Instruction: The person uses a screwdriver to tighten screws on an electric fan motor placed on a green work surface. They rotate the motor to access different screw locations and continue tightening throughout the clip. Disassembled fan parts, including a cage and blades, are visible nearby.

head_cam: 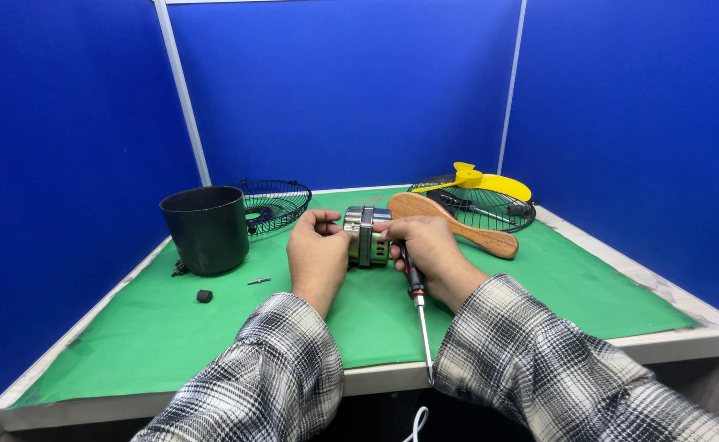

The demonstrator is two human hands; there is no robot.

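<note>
left hand (pixel 317 250): fingers curled, pinching | right hand (pixel 427 245): fingers closed, gripping | forearms converge

The near faces of the small metal motor block (pixel 367 236) are covered by the left hand (pixel 317 255) and the right hand (pixel 427 250), so how the fingertips sit on it cannot be told, and the handle of the screwdriver (pixel 418 299) is partly buried in the right palm. The rear wire fan guard (pixel 273 204) is partly hidden behind the black plastic housing (pixel 206 227), and the yellow fan blade (pixel 481 181) shows only in part behind the wooden paddle (pixel 456 226) and the second guard (pixel 474 201). The small screw (pixel 259 281) and the little black piece (pixel 204 295) on the green mat (pixel 171 336) are too small to identify further, and the white cable (pixel 414 424) is cut off by the bottom edge.
</note>
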